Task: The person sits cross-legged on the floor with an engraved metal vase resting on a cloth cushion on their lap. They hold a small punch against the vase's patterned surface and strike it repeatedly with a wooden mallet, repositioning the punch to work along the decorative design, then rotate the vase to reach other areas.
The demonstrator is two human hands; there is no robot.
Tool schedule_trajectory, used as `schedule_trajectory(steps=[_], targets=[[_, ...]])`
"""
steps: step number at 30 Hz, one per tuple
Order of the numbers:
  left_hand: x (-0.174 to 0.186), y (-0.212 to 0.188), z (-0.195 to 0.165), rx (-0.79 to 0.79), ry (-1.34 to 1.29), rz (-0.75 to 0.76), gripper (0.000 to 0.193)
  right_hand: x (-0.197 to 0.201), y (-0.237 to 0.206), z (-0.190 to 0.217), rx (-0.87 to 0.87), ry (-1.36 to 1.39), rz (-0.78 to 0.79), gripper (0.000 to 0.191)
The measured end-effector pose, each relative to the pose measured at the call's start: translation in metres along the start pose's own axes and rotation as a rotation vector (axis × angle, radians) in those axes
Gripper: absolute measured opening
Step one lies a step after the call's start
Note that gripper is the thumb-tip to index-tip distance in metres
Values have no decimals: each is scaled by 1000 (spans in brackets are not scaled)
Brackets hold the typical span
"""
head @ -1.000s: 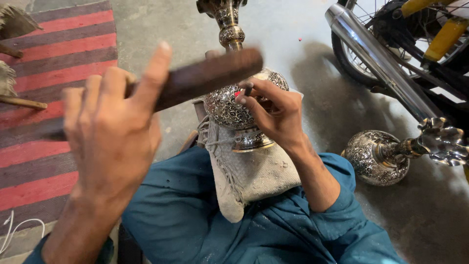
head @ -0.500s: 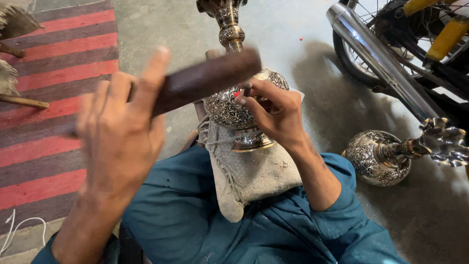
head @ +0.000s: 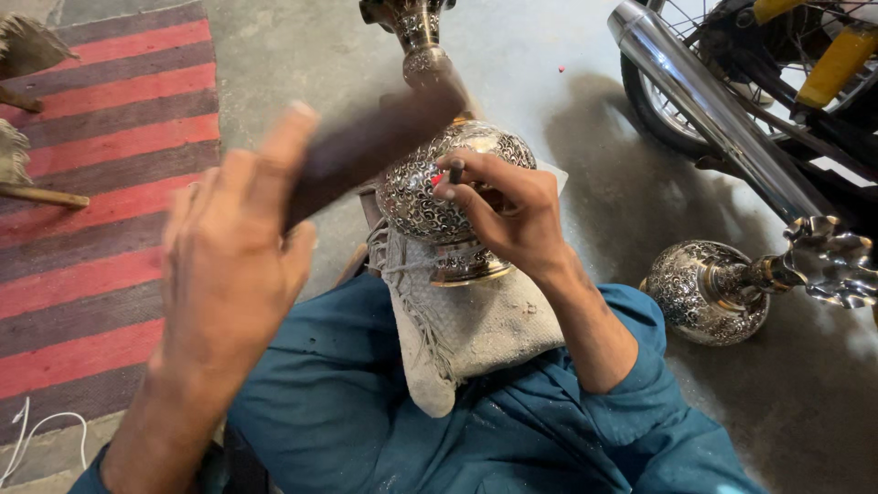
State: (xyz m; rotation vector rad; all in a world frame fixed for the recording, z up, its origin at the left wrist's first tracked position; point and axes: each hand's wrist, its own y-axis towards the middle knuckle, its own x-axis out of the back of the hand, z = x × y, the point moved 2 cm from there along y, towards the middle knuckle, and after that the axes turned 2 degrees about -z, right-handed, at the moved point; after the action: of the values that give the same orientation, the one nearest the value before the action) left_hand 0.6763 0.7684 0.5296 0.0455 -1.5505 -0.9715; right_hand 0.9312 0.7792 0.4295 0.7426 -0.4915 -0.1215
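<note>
Left hand (head: 233, 274) grips a wooden mallet (head: 375, 146) above the vase (head: 439, 197); right hand (head: 508, 215) pinches a chisel (head: 455, 172).

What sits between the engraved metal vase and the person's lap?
In the head view, a pale woven cloth lies between the engraved metal vase and the teal-clad lap, padding the vase's base.

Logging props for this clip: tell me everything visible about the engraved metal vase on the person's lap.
The vase is silvery metal with a round belly covered in dense scrolling engraving, a brass-coloured ring at its foot and a narrow ornate neck pointing away from the person. It lies tilted on a frayed grey cloth over the lap. The right hand rests on its belly, pinching a thin dark tool against the surface. The left hand holds a blurred brown wooden block over it.
</note>
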Motion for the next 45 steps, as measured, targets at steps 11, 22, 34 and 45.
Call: schedule_trajectory(steps=[11,22,34,45], targets=[[1,0,0,14,-36,-44,71,1,1,2,-31,81,32,16],[5,6,-1,19,-17,-21,78,-1,0,-2,-112,84,76,14],[-7,-7,9,83,101,87,71,0,-2,-5,-117,251,32,21],[-107,-135,-61,819,-1338,-164,47,32,-1,-35,-209,696,-59,24]])
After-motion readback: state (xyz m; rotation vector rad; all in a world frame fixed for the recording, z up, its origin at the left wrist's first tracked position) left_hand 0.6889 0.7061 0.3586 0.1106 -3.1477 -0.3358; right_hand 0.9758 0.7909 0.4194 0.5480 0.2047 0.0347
